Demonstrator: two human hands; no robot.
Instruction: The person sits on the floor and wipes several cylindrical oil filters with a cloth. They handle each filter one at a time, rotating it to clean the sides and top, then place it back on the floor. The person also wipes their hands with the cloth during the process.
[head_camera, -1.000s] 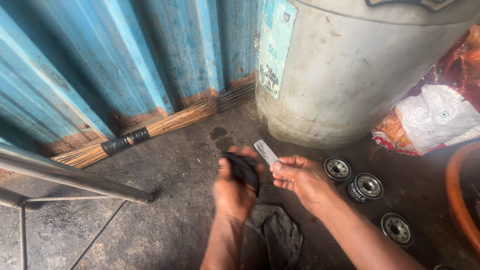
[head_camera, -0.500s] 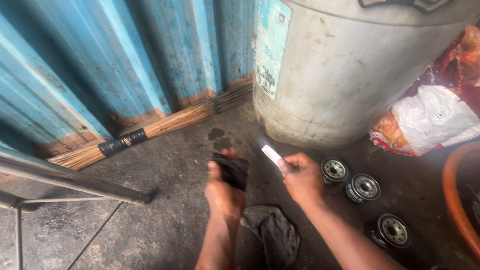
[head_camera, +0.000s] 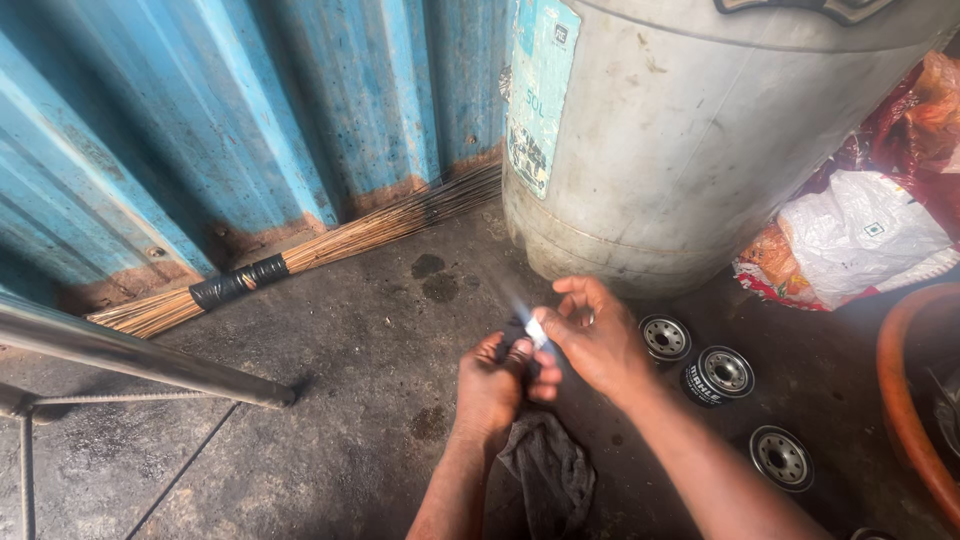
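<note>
My left hand (head_camera: 490, 385) is closed around a small dark round part, held just above the concrete floor. My right hand (head_camera: 590, 340) pinches a thin bright metal strip (head_camera: 534, 330) whose lower end meets the part in the left hand; the strip is blurred. A dark greasy rag (head_camera: 550, 470) lies on the floor right under my wrists.
A big grey drum (head_camera: 700, 140) stands behind my hands against a blue corrugated wall (head_camera: 250, 130). A straw broom (head_camera: 300, 255) lies along the wall. Three round black filters (head_camera: 722, 372) sit right of my hands. A metal pipe frame (head_camera: 130, 350) is at left, plastic bags (head_camera: 860, 235) at right.
My hands have come together and shifted a little nearer to me. The metal strip has swung from pointing away to touching the part in my left hand.
</note>
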